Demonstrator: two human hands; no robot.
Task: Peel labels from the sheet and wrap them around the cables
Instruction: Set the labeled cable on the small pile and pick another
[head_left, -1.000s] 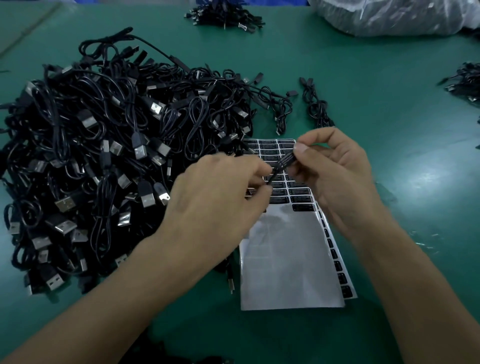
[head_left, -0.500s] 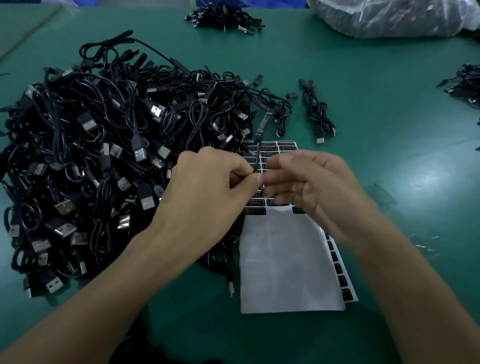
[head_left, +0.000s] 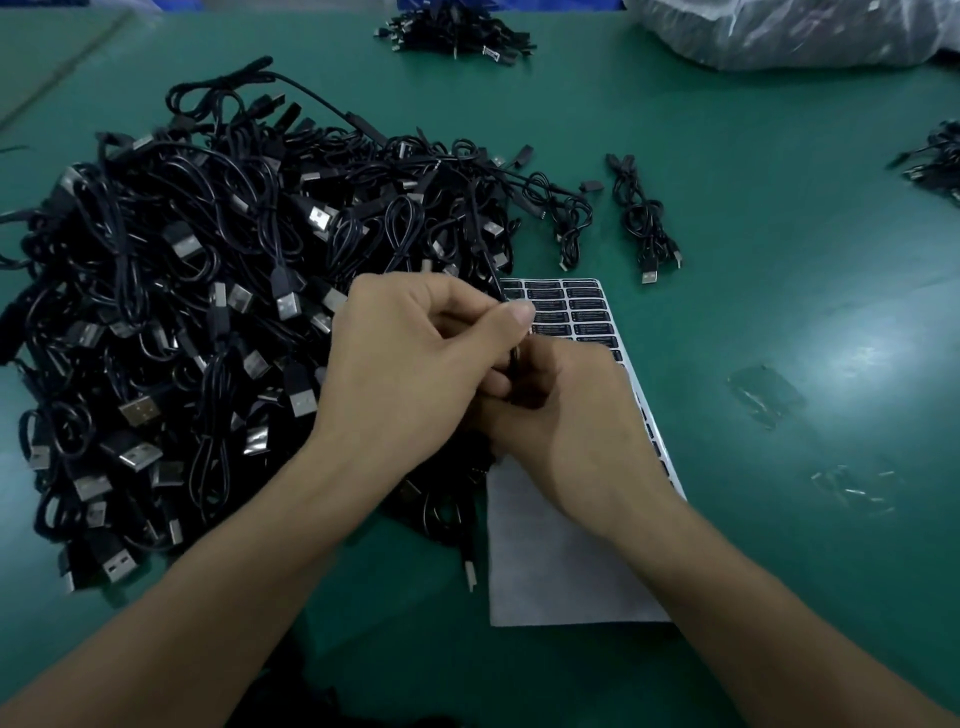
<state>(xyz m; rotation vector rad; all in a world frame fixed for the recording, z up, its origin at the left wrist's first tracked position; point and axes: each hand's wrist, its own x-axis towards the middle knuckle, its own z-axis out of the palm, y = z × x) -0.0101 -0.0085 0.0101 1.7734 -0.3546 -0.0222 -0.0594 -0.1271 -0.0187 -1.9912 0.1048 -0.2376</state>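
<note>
A white label sheet (head_left: 566, 566) with rows of black labels lies on the green table in front of me, its lower part bare. My left hand (head_left: 415, 374) pinches a thin black cable (head_left: 480, 249) between thumb and fingers just above the sheet. Right below it, my right hand (head_left: 576, 421) curls its fingers around the same cable; the spot it holds is hidden by both hands. The cable runs up from my hands into the big heap of black USB cables (head_left: 208, 312) on the left.
Two bundled cables (head_left: 644, 218) lie beyond the sheet. More cable bundles sit at the far edge (head_left: 457, 34) and the right edge (head_left: 935, 166). A clear plastic bag (head_left: 779, 31) lies at the back right. Scraps of tape (head_left: 763, 395) stick to the table on the right.
My hands have closed together over the sheet. My right hand dropped from beside the left to just under it, and the cable end now points up toward the heap.
</note>
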